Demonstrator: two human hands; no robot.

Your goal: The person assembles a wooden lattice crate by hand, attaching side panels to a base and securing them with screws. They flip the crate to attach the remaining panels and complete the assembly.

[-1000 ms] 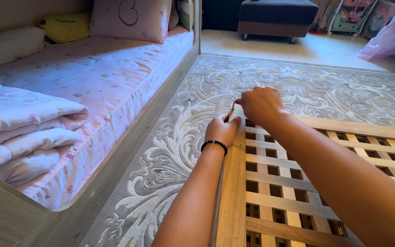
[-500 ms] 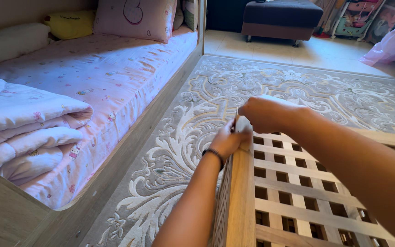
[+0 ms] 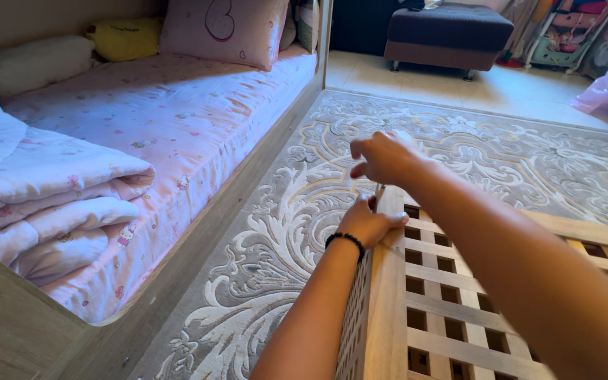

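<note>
On the patterned grey rug [image 3: 276,232], beside the low bed [image 3: 142,141], a wooden lattice panel [image 3: 459,309] is lying w/ its corner twd the camera. Left hand [image 3: 371,222] is resting on that corner, fingers curled over the edge & pressing down; a black band is sitting at the wrist. Right hand [image 3: 385,156] is hovering just above the same corner, fingers pinched shut on a thin tool [image 3: 378,191], prob. a small screwdriver or key, tho too slim to tell which. Tool tip is pointing down at the corner joint, just beside the left thumb.

Judging progress: work is looking mid-way at this one corner. The frame is already standing assembled as a box-like piece, slats all in place as far as visible. Whether the fastener is fully in, can't tell, since the hands are covering it. Other corners are lying out of view, so what's left there is unclear.

Around: folded pink blanket [image 3: 43,204] on the bed, cushions at the far end, dark footstool [image 3: 448,32] well apart on the tiled floor.
</note>
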